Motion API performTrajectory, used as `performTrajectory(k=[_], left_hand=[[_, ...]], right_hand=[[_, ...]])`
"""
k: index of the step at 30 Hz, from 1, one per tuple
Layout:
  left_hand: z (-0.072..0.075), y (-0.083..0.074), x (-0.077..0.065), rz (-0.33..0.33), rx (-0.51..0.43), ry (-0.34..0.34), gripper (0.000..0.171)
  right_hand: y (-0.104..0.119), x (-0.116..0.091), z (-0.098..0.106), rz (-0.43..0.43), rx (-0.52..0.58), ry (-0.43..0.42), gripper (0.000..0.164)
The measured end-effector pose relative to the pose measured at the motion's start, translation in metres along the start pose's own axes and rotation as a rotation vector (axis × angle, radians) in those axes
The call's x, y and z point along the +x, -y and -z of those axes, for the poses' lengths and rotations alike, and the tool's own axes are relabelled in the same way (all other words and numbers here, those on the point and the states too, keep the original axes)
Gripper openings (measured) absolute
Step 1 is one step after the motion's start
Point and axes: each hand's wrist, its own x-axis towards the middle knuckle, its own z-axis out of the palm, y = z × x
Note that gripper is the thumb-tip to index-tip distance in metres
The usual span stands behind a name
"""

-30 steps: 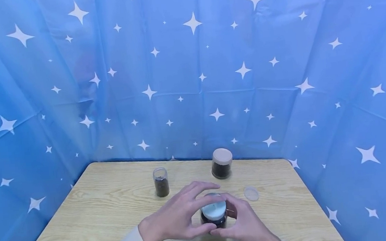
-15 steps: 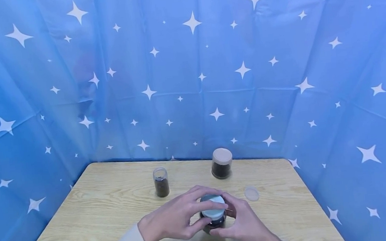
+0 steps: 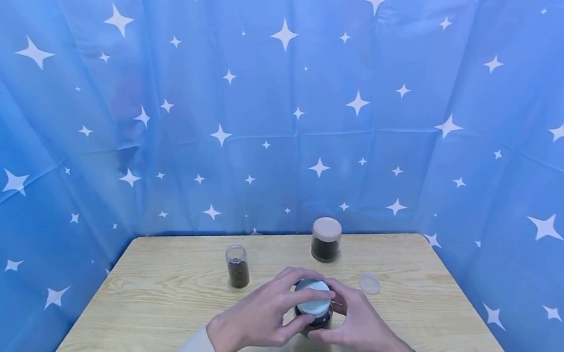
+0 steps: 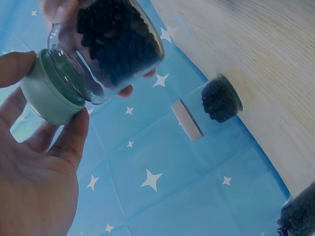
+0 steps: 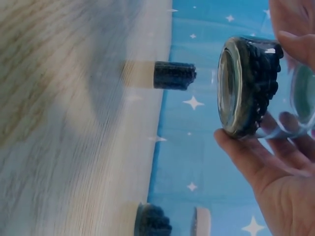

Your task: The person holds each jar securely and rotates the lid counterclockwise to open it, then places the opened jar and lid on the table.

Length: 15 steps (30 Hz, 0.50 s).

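A glass jar (image 3: 323, 324) of dark beans, with a pale green lid (image 3: 315, 304) at its mouth, is held between both hands near the front of the table. My left hand (image 3: 261, 318) pinches the lid's rim between thumb and fingers. My right hand (image 3: 363, 325) grips the jar's body from the right. The left wrist view shows the lid (image 4: 54, 93) at the jar's mouth; whether it is screwed tight I cannot tell. Beans (image 5: 261, 88) fill the lower part of the jar in the right wrist view.
A wider jar (image 3: 326, 245) with a pinkish-beige lid stands at the table's back. An uncovered narrow glass jar (image 3: 237, 269) with dark contents stands left of it. Right of my hands lies a translucent disc (image 3: 369, 283). A blue star-patterned curtain (image 3: 276, 115) surrounds the table (image 3: 172, 297).
My left thumb has moved up from beside the jar's body to the lid's rim, and the fingers now pinch the lid. My right hand stays on the jar. The head view shifted slightly.
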Motion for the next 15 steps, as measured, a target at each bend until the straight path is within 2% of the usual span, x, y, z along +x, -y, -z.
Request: performTrajectory(k=[4, 11, 15], left_hand=[[-0.003, -0.003, 0.002, 0.053, -0.014, -0.038, 0.049], [-0.011, -0.01, 0.01, 0.263, -0.063, -0.119, 0.051], [-0.016, -0.012, 0.014, 0.334, -0.034, -0.174, 0.049]], right_hand=[[0.0, 0.002, -0.001, 0.018, -0.003, -0.021, 0.079], [-0.001, 0.007, -0.004, 0.016, -0.01, -0.072, 0.074], [-0.002, 0.011, -0.005, 0.003, -0.026, -0.094, 0.078]])
